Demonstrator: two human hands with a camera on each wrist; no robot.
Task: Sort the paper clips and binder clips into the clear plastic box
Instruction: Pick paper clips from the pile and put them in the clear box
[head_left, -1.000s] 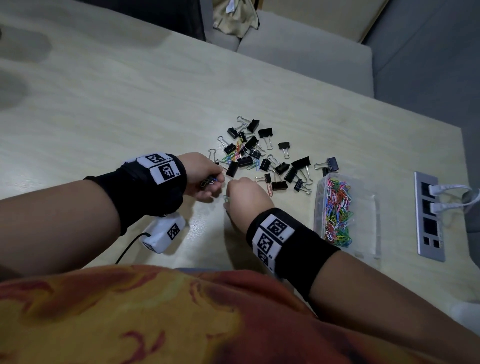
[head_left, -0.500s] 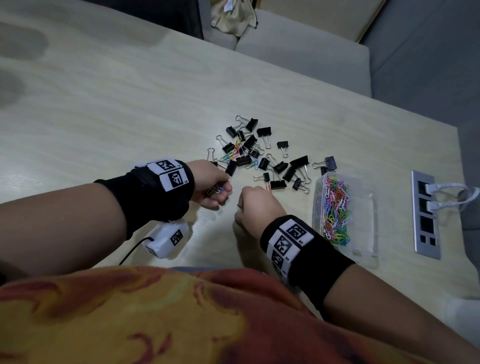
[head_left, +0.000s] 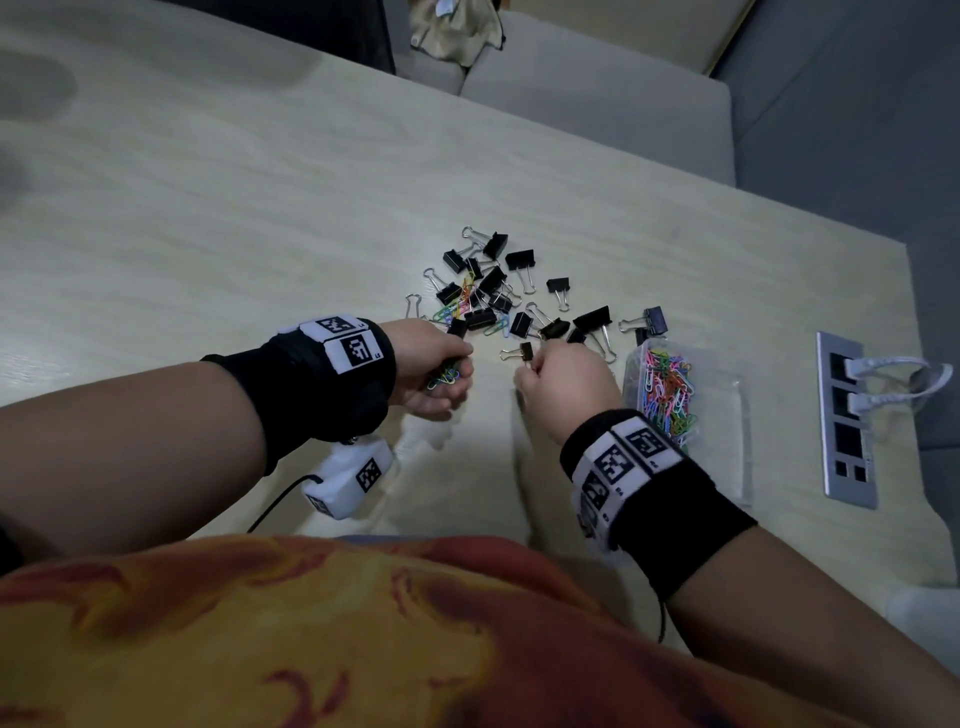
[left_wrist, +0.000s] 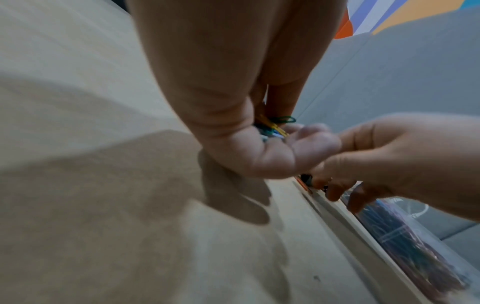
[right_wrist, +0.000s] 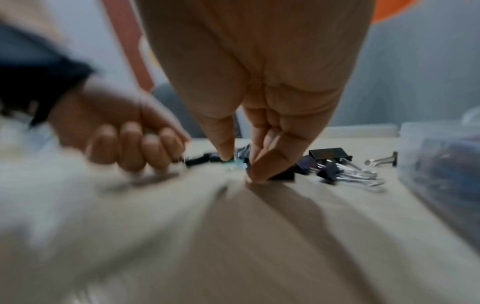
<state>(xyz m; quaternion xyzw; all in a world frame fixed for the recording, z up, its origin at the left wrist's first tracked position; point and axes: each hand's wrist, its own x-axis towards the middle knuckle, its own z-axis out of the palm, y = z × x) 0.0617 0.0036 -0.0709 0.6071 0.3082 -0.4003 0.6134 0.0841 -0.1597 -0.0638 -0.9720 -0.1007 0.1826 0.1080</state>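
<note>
My left hand (head_left: 426, 366) is curled around a small bunch of coloured paper clips (head_left: 442, 375), which poke out between my thumb and fingers; the left wrist view shows the same green and yellow wires (left_wrist: 275, 125) tucked in my fist. My right hand (head_left: 563, 382) sits just beside it at 3 o'clock, thumb and fingertips (right_wrist: 257, 170) pinched down at the table (head_left: 208, 208); whether they actually grip a clip I cannot tell, since that view is blurred. The pile of black binder clips (head_left: 519, 301), mixed with a few loose coloured paper clips (head_left: 457, 309), lies at 12 o'clock from both hands. The clear plastic box (head_left: 727, 415), already holding many coloured clips (head_left: 667, 389), stands at 3 o'clock from my right hand, near it.
</note>
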